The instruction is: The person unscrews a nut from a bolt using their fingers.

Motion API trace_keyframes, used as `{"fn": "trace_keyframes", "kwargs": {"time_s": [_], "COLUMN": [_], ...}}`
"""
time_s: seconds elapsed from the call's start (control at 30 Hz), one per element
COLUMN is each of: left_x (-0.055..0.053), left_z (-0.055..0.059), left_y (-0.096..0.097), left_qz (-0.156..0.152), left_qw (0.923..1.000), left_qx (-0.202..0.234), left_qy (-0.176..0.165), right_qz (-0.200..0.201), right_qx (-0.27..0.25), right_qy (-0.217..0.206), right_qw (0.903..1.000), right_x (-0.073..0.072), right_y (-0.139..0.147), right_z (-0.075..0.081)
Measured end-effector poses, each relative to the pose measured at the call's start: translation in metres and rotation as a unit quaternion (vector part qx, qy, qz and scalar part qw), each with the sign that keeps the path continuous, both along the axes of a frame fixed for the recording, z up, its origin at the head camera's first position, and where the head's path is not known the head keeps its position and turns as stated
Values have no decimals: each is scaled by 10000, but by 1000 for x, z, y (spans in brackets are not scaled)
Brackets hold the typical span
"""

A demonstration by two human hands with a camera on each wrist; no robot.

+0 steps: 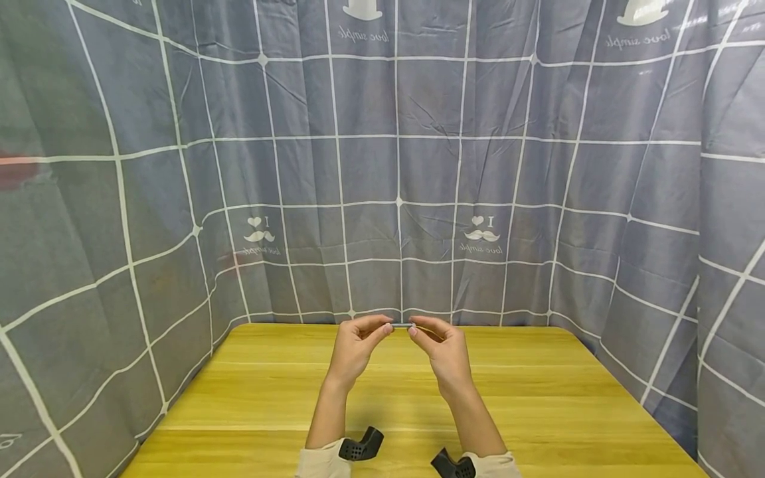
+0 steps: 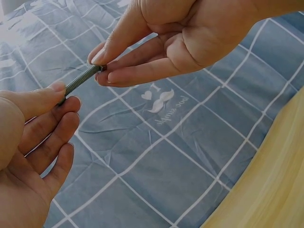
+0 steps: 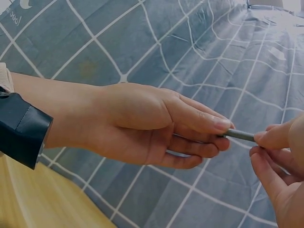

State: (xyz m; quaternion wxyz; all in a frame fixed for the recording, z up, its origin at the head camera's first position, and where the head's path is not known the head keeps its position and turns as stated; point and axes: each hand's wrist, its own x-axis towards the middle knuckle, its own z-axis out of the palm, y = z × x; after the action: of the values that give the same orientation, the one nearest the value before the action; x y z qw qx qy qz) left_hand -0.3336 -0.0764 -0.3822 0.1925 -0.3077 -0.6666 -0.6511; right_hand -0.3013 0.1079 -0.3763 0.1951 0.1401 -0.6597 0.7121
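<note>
A thin grey threaded rod, bolt-like, is held level between both hands above the table's far edge. In the head view the rod bridges the short gap between the fingertips. My left hand pinches one end between thumb and forefinger; its other fingers are loosely bent in the left wrist view. The opposite end is pinched by my right hand, thumb against fingers. A small dark edge shows at that end in the left wrist view, mostly hidden by the right fingertips.
Below the hands lies a yellow wood-grain table. Grey-blue curtains with white grid lines surround it at the back and sides. Black wrist mounts sit at both sleeve cuffs.
</note>
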Motion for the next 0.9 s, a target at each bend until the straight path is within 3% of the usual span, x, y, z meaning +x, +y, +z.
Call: {"fn": "trace_keyframes", "kwargs": {"time_s": [0.23,0.5,0.9], "left_x": [-2,-4,-6], "left_z": [-2,-2,-3], "left_y": [1,0,-3], "left_qz": [-10,25,-252], "left_qw": [10000,9999,9994], "left_qx": [-30,-100,-121], "left_qy": [87,-51,-195], "right_qz": [-36,-63,170], "right_qx": [-97,60,350], "right_qy": [105,210,98], "right_qw": [9999,9997,9992], "right_x": [-1,-4,-5], "right_y": [0,1,9], "right_z": [-2,-2,-1]}}
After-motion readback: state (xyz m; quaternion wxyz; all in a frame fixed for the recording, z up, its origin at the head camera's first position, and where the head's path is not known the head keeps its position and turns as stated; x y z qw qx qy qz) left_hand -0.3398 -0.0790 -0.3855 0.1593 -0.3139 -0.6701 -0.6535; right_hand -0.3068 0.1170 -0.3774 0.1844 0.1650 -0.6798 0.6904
